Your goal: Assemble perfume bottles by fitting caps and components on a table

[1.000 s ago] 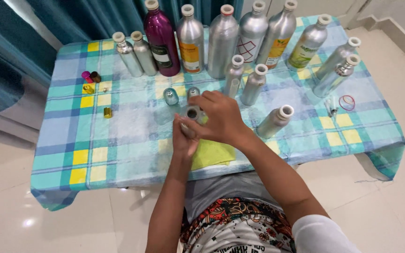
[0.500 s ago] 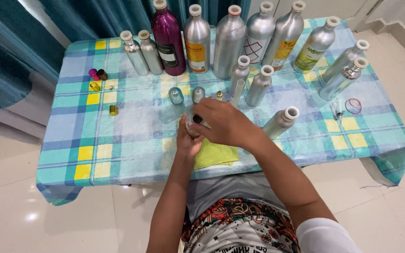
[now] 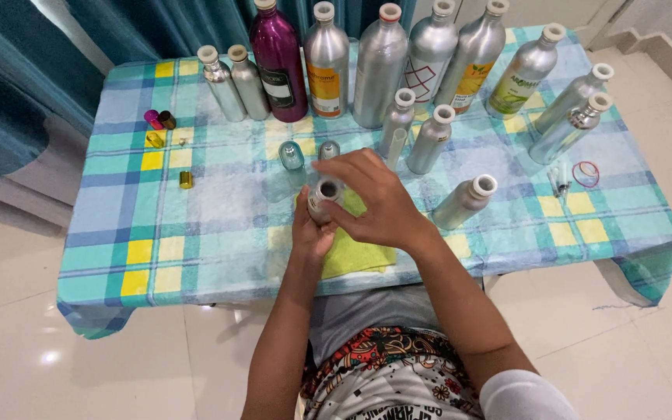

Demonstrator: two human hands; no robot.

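While the left hand (image 3: 310,230) grips a small open bottle (image 3: 323,197) above the bench (image 3: 196,225), the right hand (image 3: 375,206) closes around its neck, apparently uncapping; next needs steady upright holding.

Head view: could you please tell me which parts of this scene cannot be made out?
- Small bottle: its body is hidden by the left hand and the fingers of the right hand; only the open mouth shows.
- Yellow cloth: partly covered by both hands.
- Purple bottle: top cut off by the upper edge.
- Tiny bits near the red ring: too small to identify.
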